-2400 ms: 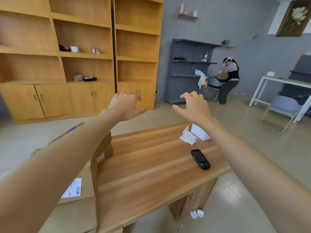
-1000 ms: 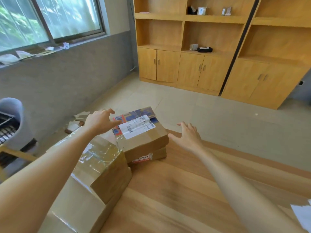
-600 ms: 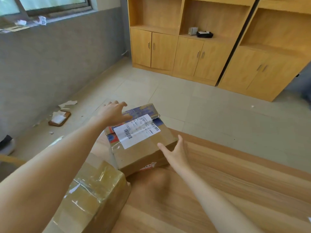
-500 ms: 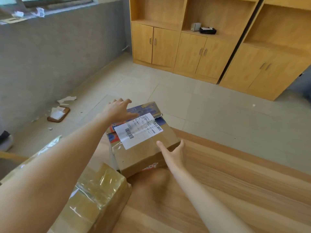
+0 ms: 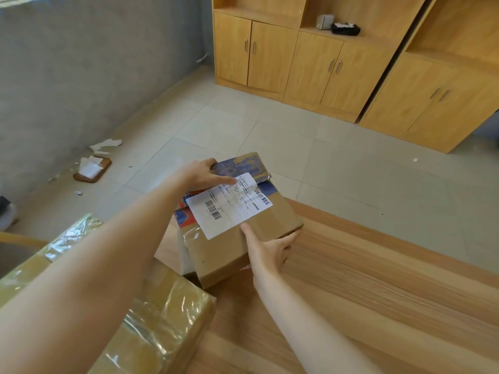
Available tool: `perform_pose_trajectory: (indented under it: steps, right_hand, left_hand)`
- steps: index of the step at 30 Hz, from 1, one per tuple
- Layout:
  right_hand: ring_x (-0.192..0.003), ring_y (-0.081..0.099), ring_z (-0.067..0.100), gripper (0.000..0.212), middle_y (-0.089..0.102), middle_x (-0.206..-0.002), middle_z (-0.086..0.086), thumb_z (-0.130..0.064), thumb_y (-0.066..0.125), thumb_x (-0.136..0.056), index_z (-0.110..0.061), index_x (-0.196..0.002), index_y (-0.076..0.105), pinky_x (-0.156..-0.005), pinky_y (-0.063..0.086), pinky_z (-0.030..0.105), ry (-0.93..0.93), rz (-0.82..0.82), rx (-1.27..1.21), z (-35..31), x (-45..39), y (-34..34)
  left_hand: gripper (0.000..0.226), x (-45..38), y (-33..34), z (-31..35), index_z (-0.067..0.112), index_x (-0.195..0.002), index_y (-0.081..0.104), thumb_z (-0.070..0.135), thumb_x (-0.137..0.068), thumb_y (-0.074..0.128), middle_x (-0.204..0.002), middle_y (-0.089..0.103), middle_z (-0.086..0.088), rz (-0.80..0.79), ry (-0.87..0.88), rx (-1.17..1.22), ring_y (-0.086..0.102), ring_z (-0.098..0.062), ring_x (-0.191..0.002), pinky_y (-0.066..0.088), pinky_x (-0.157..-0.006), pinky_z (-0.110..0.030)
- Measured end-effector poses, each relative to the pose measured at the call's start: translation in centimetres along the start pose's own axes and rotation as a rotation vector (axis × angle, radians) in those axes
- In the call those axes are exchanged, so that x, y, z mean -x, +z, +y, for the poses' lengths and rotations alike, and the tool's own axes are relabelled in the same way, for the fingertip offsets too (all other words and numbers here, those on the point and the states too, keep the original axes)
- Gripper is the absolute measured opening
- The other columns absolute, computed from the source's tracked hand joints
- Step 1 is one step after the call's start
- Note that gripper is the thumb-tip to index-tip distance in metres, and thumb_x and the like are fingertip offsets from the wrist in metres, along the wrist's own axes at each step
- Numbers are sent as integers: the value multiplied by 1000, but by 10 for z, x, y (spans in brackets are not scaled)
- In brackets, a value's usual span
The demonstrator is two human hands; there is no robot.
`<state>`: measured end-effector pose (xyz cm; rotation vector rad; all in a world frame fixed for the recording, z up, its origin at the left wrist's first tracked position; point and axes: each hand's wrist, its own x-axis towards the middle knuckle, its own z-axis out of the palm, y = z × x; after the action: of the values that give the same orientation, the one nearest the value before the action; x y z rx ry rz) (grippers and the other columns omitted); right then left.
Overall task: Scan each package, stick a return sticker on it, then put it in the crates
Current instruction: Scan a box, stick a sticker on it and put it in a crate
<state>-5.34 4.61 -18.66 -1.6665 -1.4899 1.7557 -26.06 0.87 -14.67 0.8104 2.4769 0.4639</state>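
Your left hand (image 5: 201,174) grips the far end of the cardboard package (image 5: 243,225), thumb on its white label (image 5: 229,205). Your right hand (image 5: 270,252) clasps its near corner, fingers wrapped round the side. The package sits at the wooden table (image 5: 364,292) edge, partly overhanging it.

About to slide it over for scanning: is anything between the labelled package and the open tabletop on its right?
Nothing visible. Both hands already grip the package: left hand at its far end, right hand at its near right corner. The table beside it shows bare wood.
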Motion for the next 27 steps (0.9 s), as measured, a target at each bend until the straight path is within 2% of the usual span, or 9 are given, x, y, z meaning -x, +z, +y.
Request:
perform_pose_trajectory:
  steps: [1,2,6,10,16,20,23,25,27]
  right_hand:
    - [-122,40,24,127,29,-142,9,-38,82,-67,-34,-149,-15,-85,48,32,7,5,-17,0,1,0]
    - [-119,43,24,129,32,-140,9,-38,83,-65,-35,-148,-15,-91,46,36,12,6,-36,0,2,-1]
    - [-116,48,27,127,37,-134,8,-32,84,-65,-34,-149,-12,-90,42,35,1,8,-114,-7,4,-11]
    - [-116,49,26,121,37,-138,5,-32,84,-64,-27,-152,1,-100,43,43,-22,54,-164,-25,2,-39]
    - [-102,59,21,108,53,-126,0,-32,86,-51,-27,-141,27,-90,51,41,-96,79,-242,-64,-7,-123]
    - [-101,57,19,97,52,-124,2,-18,84,-64,-24,-142,26,-72,49,30,-133,81,-182,-76,-5,-209]
    - [-85,56,11,93,54,-114,0,-12,81,-71,-21,-144,24,-58,44,25,-152,40,-119,-70,-1,-273]
    - [-85,56,10,90,55,-114,0,-11,80,-72,-19,-143,25,-64,47,27,-138,32,-77,-57,0,-311]
    - [-97,59,16,89,56,-121,1,-12,81,-71,-19,-142,27,-76,50,31,-113,34,-36,-39,-1,-344]
  left_hand:
    - [54,2,0,2,19,-113,49,61,-81,62,-107,60,-2,4,2,-5,56,-24,-93,38,-77,-31]
    - [55,4,1,3,19,-113,49,61,-81,62,-105,58,-1,8,1,-21,55,-23,-92,38,-77,-31]
    - [56,12,6,11,21,-108,49,65,-77,63,-106,62,-2,50,-3,-7,58,-24,-92,42,-76,-32]
    - [71,24,4,39,20,-119,48,72,-72,61,-106,63,0,82,5,47,60,-25,-93,48,-84,-37]
    - [88,54,11,112,8,-139,33,59,-76,68,-135,51,-10,53,95,277,52,-30,-118,41,-92,-36]
    - [99,85,42,166,8,-143,26,57,-72,74,-141,46,-10,-11,136,403,49,-28,-122,42,-98,-40]
    - [99,118,81,202,8,-144,22,58,-75,71,-142,45,-11,-56,133,451,50,-29,-123,43,-99,-42]
    - [103,141,114,221,9,-145,20,66,-73,66,-141,47,-12,-80,99,404,50,-33,-123,43,-101,-44]
    - [103,162,149,234,10,-145,19,71,-74,62,-136,51,-13,-95,57,360,53,-35,-120,44,-100,-45]
